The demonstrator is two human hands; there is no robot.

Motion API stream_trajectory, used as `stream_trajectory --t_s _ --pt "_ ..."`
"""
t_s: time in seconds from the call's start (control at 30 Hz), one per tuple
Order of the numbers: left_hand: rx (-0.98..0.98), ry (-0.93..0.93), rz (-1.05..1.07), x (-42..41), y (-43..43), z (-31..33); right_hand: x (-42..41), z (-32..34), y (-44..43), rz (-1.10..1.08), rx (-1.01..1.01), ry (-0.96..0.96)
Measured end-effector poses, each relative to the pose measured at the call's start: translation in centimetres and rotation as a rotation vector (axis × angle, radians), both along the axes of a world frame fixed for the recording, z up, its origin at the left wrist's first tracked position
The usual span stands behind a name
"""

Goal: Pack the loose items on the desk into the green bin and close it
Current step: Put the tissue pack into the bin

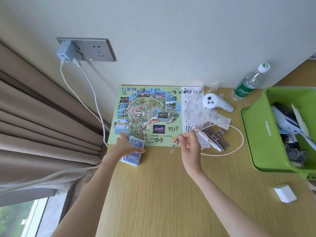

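Left hand (127,145) laid flat, fingers together, on a blue tissue pack (132,152) at the map's (147,115) 7 o'clock corner. Right hand (189,142) pinching a small metal clip (174,145) above the desk (162,194). Pink cable (239,146) and hair claw (217,135) at 3 o'clock of that hand. Green bin (259,142) open, partly filled, at the desk's 3 o'clock edge.
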State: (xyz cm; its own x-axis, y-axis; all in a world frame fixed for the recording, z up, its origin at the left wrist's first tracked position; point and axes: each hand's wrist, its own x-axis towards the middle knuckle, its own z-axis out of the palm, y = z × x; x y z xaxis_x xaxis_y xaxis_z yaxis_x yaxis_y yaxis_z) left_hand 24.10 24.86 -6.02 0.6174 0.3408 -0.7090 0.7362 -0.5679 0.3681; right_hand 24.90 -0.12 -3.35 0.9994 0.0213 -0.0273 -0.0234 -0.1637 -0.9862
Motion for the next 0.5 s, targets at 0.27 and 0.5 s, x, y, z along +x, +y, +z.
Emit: stream_trajectory --t_s 0.27,0.5 --pt "0.049 -0.213 -0.088 -0.5 -5.1 3.3 0.1 1.7 -4.0 -0.266 0.585 0.843" --pt "-0.454 -0.409 0.008 2.2 -13.6 8.1 1.1 7.2 -11.7 -0.151 0.437 0.596"
